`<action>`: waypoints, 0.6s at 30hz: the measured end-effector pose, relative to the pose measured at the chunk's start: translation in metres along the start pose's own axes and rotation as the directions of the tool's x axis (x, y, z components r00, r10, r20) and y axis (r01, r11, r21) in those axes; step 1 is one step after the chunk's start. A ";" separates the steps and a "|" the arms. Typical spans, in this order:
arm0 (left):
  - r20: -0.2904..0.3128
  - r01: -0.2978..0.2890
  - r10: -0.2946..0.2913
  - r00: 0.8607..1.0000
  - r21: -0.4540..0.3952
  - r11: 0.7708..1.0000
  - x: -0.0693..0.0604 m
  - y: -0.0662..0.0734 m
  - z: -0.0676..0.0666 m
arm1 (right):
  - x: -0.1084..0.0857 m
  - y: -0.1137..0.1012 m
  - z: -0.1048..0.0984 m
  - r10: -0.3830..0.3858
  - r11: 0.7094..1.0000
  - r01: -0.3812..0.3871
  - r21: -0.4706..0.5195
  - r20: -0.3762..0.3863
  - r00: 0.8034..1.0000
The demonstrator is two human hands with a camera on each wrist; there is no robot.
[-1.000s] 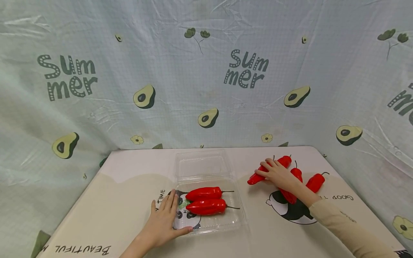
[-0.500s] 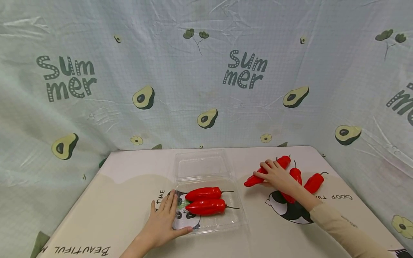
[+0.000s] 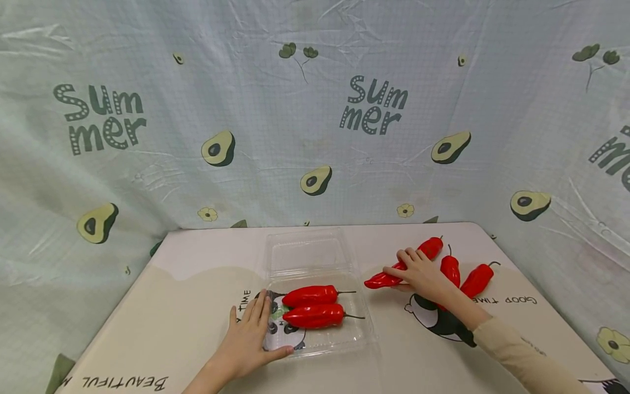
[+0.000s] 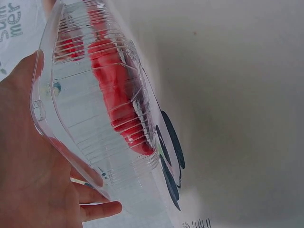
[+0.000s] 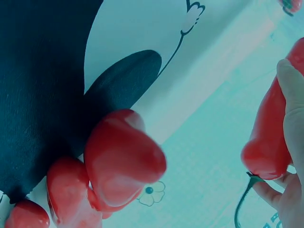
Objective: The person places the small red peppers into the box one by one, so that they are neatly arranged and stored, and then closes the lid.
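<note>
My right hand grips a red chili pepper right of the clear plastic clamshell box. In the right wrist view, the thumb and fingers of this right hand wrap the held pepper, its dark stem pointing down. Two more red peppers lie side by side in the box, stems to the right. My left hand rests along the box's left edge with straight, spread fingers. From the left wrist, the left hand touches the box's rim, and a pepper shows through the ribbed wall.
Several loose red peppers lie at the table's right, partly hidden by my right arm. The box's lid is folded back away from me. A printed cloth hangs behind and beside the table.
My right hand has drawn its pepper left and slightly nearer, away from the pepper behind it and toward the box. My left hand and the box have stayed put.
</note>
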State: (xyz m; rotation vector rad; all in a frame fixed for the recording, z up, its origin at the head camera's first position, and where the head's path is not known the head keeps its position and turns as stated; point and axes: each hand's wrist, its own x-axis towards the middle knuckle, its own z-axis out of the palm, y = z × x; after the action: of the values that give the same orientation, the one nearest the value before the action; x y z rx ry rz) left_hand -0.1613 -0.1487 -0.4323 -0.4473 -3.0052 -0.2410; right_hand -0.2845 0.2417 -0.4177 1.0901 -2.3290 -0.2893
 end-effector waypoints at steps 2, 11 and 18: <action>0.004 0.001 -0.001 1.000 -0.002 1.000 0.000 0.000 -0.001 | 0.000 -0.002 -0.002 -0.003 1.000 0.003 -0.004 -0.013 1.000; 0.007 0.003 -0.002 1.000 -0.016 1.000 0.000 0.000 -0.001 | 0.002 -0.008 -0.008 -0.020 0.999 0.017 -0.047 -0.072 0.997; -0.004 -0.001 0.001 1.000 -0.014 1.000 0.000 0.000 0.001 | 0.003 -0.012 -0.010 -0.038 0.999 0.036 -0.023 -0.091 0.995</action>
State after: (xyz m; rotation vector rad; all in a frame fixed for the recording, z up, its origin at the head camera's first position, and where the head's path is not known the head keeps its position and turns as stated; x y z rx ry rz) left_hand -0.1612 -0.1490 -0.4333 -0.4498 -3.0010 -0.2629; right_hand -0.2731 0.2322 -0.4128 1.1136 -2.2221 -0.2714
